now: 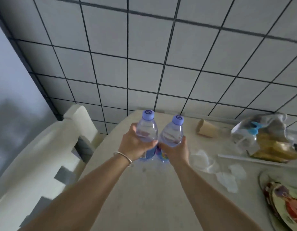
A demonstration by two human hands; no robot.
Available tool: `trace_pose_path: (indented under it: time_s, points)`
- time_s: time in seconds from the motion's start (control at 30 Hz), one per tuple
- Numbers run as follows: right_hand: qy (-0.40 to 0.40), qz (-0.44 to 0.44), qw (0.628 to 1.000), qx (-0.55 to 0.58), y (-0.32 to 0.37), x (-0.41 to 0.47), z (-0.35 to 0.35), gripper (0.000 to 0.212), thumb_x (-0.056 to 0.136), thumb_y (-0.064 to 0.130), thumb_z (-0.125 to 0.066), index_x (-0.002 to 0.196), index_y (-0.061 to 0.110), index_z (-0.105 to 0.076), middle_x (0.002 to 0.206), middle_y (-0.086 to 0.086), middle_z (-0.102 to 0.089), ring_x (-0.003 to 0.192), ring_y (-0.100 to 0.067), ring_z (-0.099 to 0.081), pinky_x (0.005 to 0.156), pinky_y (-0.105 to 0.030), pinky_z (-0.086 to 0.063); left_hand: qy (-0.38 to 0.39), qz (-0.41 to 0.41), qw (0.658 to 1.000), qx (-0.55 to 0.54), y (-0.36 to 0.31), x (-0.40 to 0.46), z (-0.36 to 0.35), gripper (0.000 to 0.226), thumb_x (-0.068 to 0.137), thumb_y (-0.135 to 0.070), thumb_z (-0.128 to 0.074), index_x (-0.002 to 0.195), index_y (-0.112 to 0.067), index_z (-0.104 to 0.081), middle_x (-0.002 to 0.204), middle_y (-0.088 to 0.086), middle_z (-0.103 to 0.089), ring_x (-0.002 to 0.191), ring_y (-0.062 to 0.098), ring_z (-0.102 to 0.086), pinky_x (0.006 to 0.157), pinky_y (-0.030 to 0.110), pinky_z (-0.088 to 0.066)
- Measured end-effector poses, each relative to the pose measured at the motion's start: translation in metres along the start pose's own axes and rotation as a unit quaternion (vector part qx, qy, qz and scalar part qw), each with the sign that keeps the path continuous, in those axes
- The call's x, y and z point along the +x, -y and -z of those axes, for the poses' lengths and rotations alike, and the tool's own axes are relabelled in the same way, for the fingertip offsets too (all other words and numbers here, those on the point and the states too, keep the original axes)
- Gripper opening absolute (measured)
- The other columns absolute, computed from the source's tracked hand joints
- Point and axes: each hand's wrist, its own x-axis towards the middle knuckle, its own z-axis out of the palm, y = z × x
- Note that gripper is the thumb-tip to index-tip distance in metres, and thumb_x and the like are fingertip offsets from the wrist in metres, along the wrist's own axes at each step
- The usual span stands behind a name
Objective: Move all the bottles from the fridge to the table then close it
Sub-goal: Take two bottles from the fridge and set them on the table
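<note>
Head view: left hand (134, 144) grips a clear bottle (147, 129) with a lilac cap, fingers curled round its body; a bracelet (123, 158) sits on that wrist. Right hand (177, 150) grips a second bottle (172, 134) likewise. The two bottles touch side by side, upright, above the pale surface (144, 197); whether their bases rest on it, cannot tell. Paper cup (206, 128) lies tipped to the right, near a crumpled bag (264, 137).

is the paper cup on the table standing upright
No, the paper cup lies tipped on its side on the table, right of the two held bottles.
</note>
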Motion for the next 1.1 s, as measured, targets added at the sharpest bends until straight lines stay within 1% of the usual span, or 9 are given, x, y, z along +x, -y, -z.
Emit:
trace_pose_path:
  time_s: [0.2, 0.37, 0.53, 0.67, 0.77, 0.87, 0.97, 1.03, 1.1]
  points:
    - [-0.007, 0.052, 0.998, -0.027, 0.007, 0.048, -0.025, 0.072, 0.057, 0.018, -0.085, 0.118, 0.026, -0.047, 0.096, 0.009, -0.059, 0.086, -0.018, -0.059, 0.060, -0.023, -0.042, -0.059, -0.021, 0.998, 0.000, 0.029, 0.054, -0.003, 0.060, 0.052, -0.034, -0.087, 0.100, -0.020, -0.053, 0.095, -0.002, -0.068, 0.087, 0.016, -0.066, 0.078, 0.030, -0.052]
    - [0.002, 0.053, 0.997, -0.049, 0.004, 0.070, -0.038, 0.073, 0.058, 0.026, -0.085, 0.120, 0.031, -0.046, 0.098, 0.011, -0.058, 0.089, -0.016, -0.059, 0.067, -0.024, -0.042, -0.070, -0.021, 0.997, -0.011, 0.042, 0.090, -0.005, 0.068, 0.048, -0.045, -0.081, 0.104, -0.021, -0.053, 0.097, -0.003, -0.068, 0.089, 0.014, -0.066, 0.078, 0.030, -0.052]
    - [0.001, 0.039, 0.996, -0.076, 0.001, 0.078, -0.048, 0.070, 0.055, 0.029, -0.083, 0.114, 0.035, -0.046, 0.086, 0.017, -0.058, 0.086, -0.016, -0.062, 0.068, -0.029, -0.050, -0.067, -0.032, 0.997, 0.031, 0.057, 0.114, -0.012, 0.066, 0.050, -0.052, -0.081, 0.103, -0.019, -0.058, 0.091, -0.003, -0.069, 0.085, 0.013, -0.068, 0.069, 0.024, -0.050]
    - [-0.004, 0.045, 0.997, -0.062, -0.001, 0.080, -0.049, 0.070, 0.058, 0.030, -0.083, 0.117, 0.034, -0.046, 0.085, 0.021, -0.055, 0.086, -0.013, -0.061, 0.068, -0.027, -0.047, -0.090, -0.026, 0.996, 0.007, 0.058, 0.115, -0.016, 0.067, 0.058, -0.029, -0.087, 0.113, -0.016, -0.051, 0.102, 0.002, -0.066, 0.090, 0.018, -0.063, 0.078, 0.029, -0.048]
    - [0.002, 0.041, 0.997, -0.059, -0.002, 0.078, -0.048, 0.070, 0.058, 0.029, -0.082, 0.117, 0.035, -0.044, 0.089, 0.019, -0.058, 0.083, -0.009, -0.061, 0.063, -0.025, -0.048, -0.073, -0.027, 0.997, 0.030, 0.053, 0.113, -0.016, 0.071, 0.058, -0.029, -0.087, 0.116, -0.015, -0.049, 0.104, 0.001, -0.063, 0.092, 0.019, -0.061, 0.078, 0.027, -0.045]
    - [0.027, 0.041, 0.997, -0.063, 0.001, 0.077, -0.044, 0.073, 0.061, 0.027, -0.082, 0.120, 0.032, -0.041, 0.097, 0.015, -0.058, 0.087, -0.012, -0.060, 0.068, -0.027, -0.048, -0.039, 0.000, 0.998, 0.051, 0.048, 0.115, -0.011, 0.076, 0.052, -0.039, -0.088, 0.115, -0.016, -0.051, 0.100, -0.003, -0.063, 0.089, 0.016, -0.062, 0.076, 0.027, -0.046]
    - [0.063, 0.027, 0.994, -0.089, 0.002, 0.072, -0.035, 0.065, 0.070, 0.024, -0.079, 0.122, 0.023, -0.041, 0.113, 0.001, -0.060, 0.089, -0.017, -0.056, 0.069, -0.026, -0.043, -0.001, -0.013, 0.996, 0.086, 0.038, 0.109, 0.000, 0.058, 0.050, -0.043, -0.084, 0.099, -0.018, -0.062, 0.088, -0.003, -0.070, 0.085, 0.017, -0.069, 0.069, 0.026, -0.049]
    - [0.078, 0.003, 0.992, -0.104, 0.002, 0.063, -0.024, 0.076, 0.075, 0.028, -0.077, 0.137, 0.017, -0.034, 0.128, -0.006, -0.055, 0.096, -0.020, -0.056, 0.072, -0.026, -0.042, -0.001, -0.015, 0.994, 0.110, 0.030, 0.095, 0.008, 0.060, 0.060, -0.031, -0.085, 0.111, -0.014, -0.058, 0.101, -0.003, -0.066, 0.095, 0.018, -0.065, 0.071, 0.026, -0.044]
    - [0.073, -0.006, 0.989, -0.127, 0.004, 0.050, -0.011, 0.088, 0.076, 0.040, -0.074, 0.145, 0.016, -0.024, 0.139, -0.007, -0.048, 0.113, -0.024, -0.055, 0.080, -0.026, -0.043, -0.023, 0.002, 0.990, 0.141, 0.022, 0.074, 0.017, 0.077, 0.067, -0.023, -0.083, 0.130, -0.003, -0.044, 0.124, 0.008, -0.056, 0.114, 0.024, -0.055, 0.085, 0.030, -0.040]
